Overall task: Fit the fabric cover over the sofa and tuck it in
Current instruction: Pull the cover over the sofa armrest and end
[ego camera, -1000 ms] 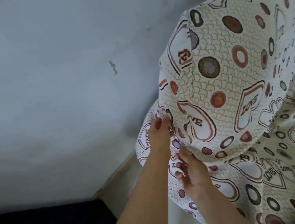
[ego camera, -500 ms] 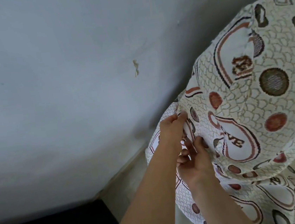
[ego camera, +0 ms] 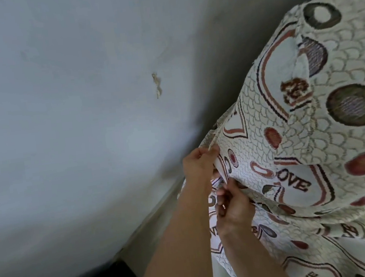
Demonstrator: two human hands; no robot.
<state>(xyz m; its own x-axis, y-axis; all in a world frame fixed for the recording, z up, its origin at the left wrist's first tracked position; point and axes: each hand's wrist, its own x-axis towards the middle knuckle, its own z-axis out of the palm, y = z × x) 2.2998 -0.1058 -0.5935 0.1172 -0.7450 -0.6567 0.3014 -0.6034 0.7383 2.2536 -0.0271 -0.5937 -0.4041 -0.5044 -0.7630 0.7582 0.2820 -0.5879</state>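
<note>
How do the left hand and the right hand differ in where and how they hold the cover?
The left hand is higher, gripping the cover edge nearest the wall; the right hand is lower, pinching fabric under the bulging corner. The left hand's fingers are mostly hidden; the right hand's curled fingers show. Both hold the cover.

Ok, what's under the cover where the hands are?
Only more folds of the cover show; the left hand and right hand grip its edge. The sofa beneath is completely hidden.
</note>
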